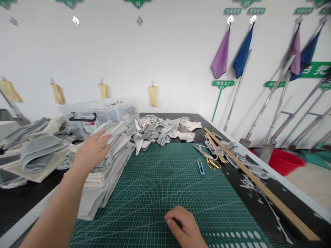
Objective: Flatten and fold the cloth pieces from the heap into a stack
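Left hand (91, 151) hangs spread over stacked grey cloths (115, 172); right hand (184, 224) curls above green mat (160, 182), any pinch unclear.

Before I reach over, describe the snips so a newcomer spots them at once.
Find the green mat, then its far right part. The snips lie there, just nearer than the scissors. They are blue, without the scissors' gold loops.

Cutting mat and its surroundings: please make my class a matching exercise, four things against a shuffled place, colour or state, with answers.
1. Left hand
2. Right hand
3. Snips
4. Bucket

A. Fingers curled
B. Red
C. Outstretched at the cloth stack
D. Blue, lying on the cutting mat

Pairs: 1-C, 2-A, 3-D, 4-B
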